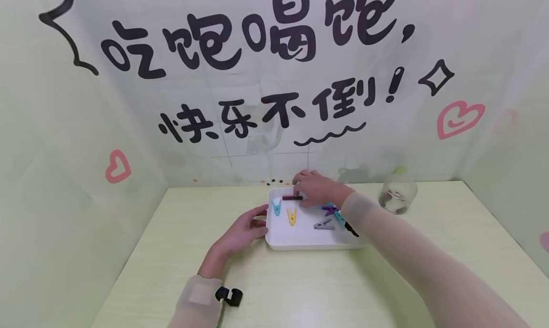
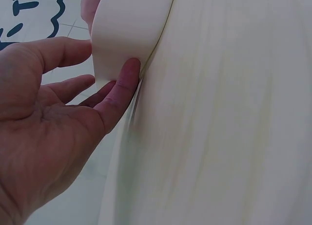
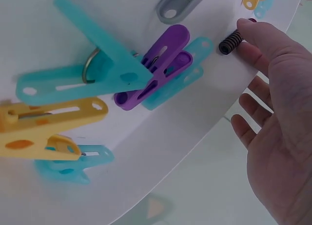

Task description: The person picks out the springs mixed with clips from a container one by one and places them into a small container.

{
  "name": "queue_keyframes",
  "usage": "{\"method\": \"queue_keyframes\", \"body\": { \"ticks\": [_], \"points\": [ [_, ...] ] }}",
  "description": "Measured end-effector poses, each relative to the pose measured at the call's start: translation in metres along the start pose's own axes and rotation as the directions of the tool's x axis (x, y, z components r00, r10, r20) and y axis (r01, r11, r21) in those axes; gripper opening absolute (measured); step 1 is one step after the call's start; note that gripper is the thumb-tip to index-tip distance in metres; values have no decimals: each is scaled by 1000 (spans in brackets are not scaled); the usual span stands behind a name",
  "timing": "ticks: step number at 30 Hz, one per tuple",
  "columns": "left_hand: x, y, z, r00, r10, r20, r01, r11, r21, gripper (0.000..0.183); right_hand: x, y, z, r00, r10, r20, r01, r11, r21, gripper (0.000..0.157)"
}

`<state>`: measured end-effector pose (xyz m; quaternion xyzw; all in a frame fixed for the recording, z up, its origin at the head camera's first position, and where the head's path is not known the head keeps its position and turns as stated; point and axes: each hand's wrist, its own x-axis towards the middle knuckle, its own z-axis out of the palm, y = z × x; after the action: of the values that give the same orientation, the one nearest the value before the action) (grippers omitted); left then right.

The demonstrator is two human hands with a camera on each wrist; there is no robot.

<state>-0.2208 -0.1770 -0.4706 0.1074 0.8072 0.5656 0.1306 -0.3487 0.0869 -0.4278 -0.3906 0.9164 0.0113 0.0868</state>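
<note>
A white tray (image 1: 300,238) on the table holds plastic clothespins. My left hand (image 1: 242,230) is at its left end; in the left wrist view the fingertips (image 2: 130,69) touch the outer wall. Over the tray's far edge, my right hand (image 1: 317,189) pinches a dark, slim rod (image 3: 232,41) with a ribbed end between thumb and index finger. The rod's middle is hidden behind the thumb. Left of this hand lie a teal clothespin (image 1: 276,207) and a yellow clothespin (image 1: 292,217). A purple clothespin (image 3: 155,68) overlaps teal ones, and a grey clothespin (image 1: 324,224) lies close by.
Behind the tray, to the right, stands a clear jar (image 1: 399,197) with something green on top. A black clothespin (image 1: 351,230) is partly covered by the right sleeve. White printed sheeting (image 1: 257,166) closes off the back and both sides of the table.
</note>
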Motion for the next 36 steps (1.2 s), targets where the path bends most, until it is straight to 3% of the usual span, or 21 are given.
{"method": "queue_keyframes", "body": {
  "ticks": [5, 11, 15, 20, 36],
  "points": [
    [1, -1, 1, 1000, -5, -6, 5, 1000, -8, 66, 1, -1, 1, 1000, 29, 6, -28, 999, -22, 23],
    [1, 0, 2, 1000, 0, -14, 0, 1000, 0, 67, 0, -1, 5, 999, 38, 34, -37, 999, -36, 6],
    [1, 1, 3, 1000, -3, -17, 3, 1000, 1, 66, -3, -1, 6, 999, 33, 35, -31, 999, -43, 7],
    [1, 1, 3, 1000, -2, -13, 2, 1000, 0, 66, -7, 1, 3, 1000, 16, 5, -16, 999, -40, 8],
    [-1, -2, 2, 1000, -9, -29, 9, 1000, 21, 65, -37, 16, -11, 992, 50, -118, -38, 994, 102, 4]
  ]
}}
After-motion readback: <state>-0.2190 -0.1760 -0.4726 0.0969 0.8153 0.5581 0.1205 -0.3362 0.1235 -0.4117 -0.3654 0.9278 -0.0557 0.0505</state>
